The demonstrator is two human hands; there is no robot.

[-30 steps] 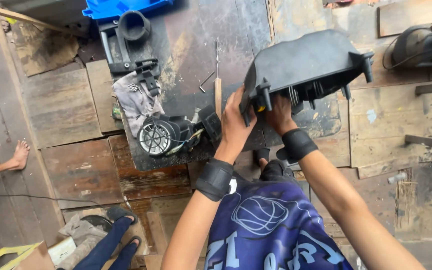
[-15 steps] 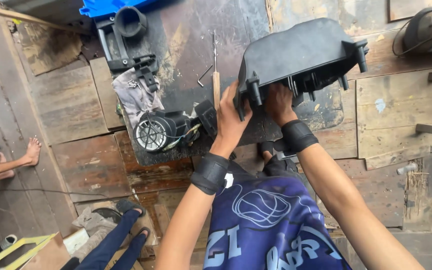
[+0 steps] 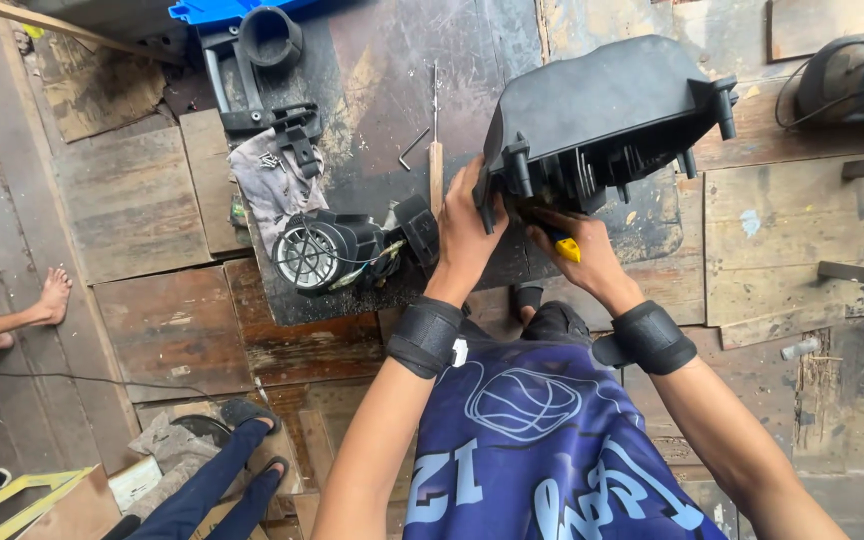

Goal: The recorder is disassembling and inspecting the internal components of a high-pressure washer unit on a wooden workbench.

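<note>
Black ribbed plastic housing, tilted, gripped by left hand; right hand fingers pinch yellow-handled tool.

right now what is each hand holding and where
Left hand grips the black plastic housing at its near left corner; right hand holds a yellow-handled tool under it.

— What do the hands hold?
— The left hand grips a black plastic housing at its edge; the right hand holds a yellow-handled tool beneath it.
— Nearby?
— A small fan motor on the dark board.
</note>
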